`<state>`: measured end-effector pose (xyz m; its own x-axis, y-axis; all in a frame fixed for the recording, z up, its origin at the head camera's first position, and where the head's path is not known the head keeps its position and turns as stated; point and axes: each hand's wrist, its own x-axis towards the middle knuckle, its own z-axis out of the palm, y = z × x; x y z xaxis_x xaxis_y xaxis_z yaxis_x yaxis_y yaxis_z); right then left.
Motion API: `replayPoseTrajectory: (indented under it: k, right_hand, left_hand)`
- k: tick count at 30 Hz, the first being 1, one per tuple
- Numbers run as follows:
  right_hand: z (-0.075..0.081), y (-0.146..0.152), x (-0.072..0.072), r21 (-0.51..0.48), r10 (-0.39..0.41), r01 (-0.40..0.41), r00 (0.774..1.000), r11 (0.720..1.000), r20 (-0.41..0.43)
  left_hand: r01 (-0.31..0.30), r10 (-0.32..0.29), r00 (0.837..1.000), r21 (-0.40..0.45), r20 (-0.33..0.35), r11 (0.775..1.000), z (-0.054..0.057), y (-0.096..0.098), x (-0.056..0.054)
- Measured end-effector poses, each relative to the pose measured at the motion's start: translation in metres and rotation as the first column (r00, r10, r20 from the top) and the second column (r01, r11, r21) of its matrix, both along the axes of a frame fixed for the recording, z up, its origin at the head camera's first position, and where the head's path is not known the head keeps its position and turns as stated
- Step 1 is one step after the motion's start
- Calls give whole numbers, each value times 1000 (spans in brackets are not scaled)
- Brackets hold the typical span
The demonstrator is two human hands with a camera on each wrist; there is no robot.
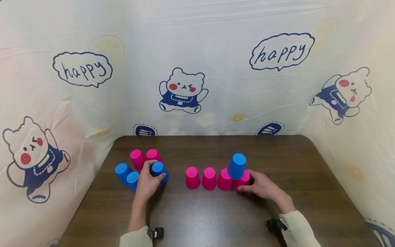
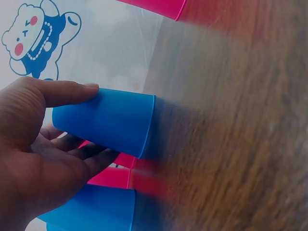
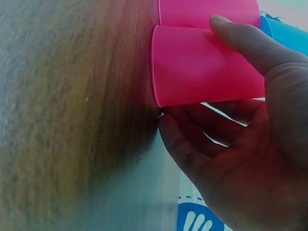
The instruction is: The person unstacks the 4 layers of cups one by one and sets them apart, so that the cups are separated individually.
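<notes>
My left hand [image 1: 148,183] holds an upside-down blue cup [image 1: 161,171] at the left of the table, thumb on one side and fingers round the other. In the left wrist view that blue cup [image 2: 108,118] has its rim right at the tabletop. At the right, my right hand [image 1: 262,185] grips the end pink cup [image 1: 242,182] of a row, its thumb lying across the near side. The right wrist view shows this pink cup [image 3: 207,67] beside its pink neighbour. Upside down on top of the row's right end stands another blue cup [image 1: 237,167].
Three more upside-down pink cups [image 1: 209,179] continue the row leftward. Close round my left hand stand two blue cups [image 1: 122,173] and two pink cups [image 1: 137,158]. A printed cloth [image 1: 222,113] hangs behind and beside the brown table [image 1: 197,219].
</notes>
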<state>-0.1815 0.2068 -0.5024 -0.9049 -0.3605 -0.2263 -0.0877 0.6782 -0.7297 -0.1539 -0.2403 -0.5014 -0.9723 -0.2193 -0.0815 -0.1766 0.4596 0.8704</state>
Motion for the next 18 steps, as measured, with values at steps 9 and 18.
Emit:
replayPoseTrajectory:
  k: [9,18]
  right_hand:
    - [0,0,0,4,6,-6,1000,1000,-6]
    - [-1,1,0,1,4,-4,1000,1000,-6]
  left_hand:
    - [-6,6,1000,3,-14,1000,2,2,1]
    - [-40,42,991,20,-129,999,7,8,1]
